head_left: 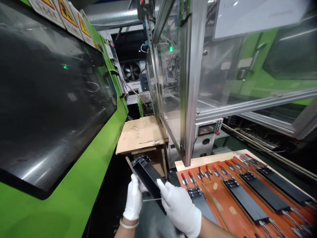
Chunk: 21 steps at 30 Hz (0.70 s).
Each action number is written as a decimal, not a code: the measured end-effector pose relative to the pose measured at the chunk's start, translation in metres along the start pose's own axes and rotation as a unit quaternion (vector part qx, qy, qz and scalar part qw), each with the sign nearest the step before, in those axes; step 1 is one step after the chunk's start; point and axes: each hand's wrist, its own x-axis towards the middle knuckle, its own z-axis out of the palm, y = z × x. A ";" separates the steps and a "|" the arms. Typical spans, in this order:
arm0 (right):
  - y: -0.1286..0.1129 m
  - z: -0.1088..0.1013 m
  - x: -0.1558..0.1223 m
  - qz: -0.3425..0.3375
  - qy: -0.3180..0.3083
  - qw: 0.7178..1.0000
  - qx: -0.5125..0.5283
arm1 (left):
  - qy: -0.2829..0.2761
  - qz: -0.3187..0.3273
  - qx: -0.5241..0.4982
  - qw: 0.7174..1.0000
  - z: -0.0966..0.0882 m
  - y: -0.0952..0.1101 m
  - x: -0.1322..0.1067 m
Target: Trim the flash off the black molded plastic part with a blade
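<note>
Both my hands wear white gloves and hold a long black plastic part [146, 174] in front of me, tilted up and away to the left. My left hand [134, 198] grips its left edge with fingers curled. My right hand [180, 208] is closed over its near right end; a thin metal rod or blade [151, 199] shows between the hands, and I cannot tell which hand holds it. To the right lies an orange fixture board [223, 201] with three similar black parts [250, 198] clamped on it.
A green machine [74, 195] with a dark window runs along the left. A cardboard-topped stand [141, 134] is ahead. An aluminium-framed clear enclosure [190, 99] with a small control box [206, 130] stands to the right. Red-handled toggle clamps [198, 173] line the board.
</note>
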 end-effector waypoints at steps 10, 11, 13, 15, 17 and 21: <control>-0.010 0.012 -0.019 -0.119 -0.040 0.986 -0.107 | 0.025 -0.111 -0.058 0.992 0.000 -0.014 -0.004; -0.015 0.012 -0.021 -0.108 -0.045 0.988 -0.102 | 0.017 -0.122 -0.096 0.988 -0.001 -0.019 -0.004; -0.024 0.009 -0.024 -0.055 -0.053 0.996 -0.056 | 0.006 -0.130 -0.163 0.978 -0.005 -0.028 -0.005; -0.029 0.001 -0.025 0.033 -0.051 0.996 0.068 | -0.005 -0.131 -0.220 0.967 -0.009 -0.033 -0.005; -0.026 -0.009 -0.021 0.103 -0.050 0.962 0.248 | -0.017 -0.128 -0.240 0.962 -0.014 -0.035 -0.006; -0.009 -0.020 0.002 0.157 -0.033 0.888 0.432 | -0.127 -0.091 -0.245 0.957 -0.018 -0.035 -0.009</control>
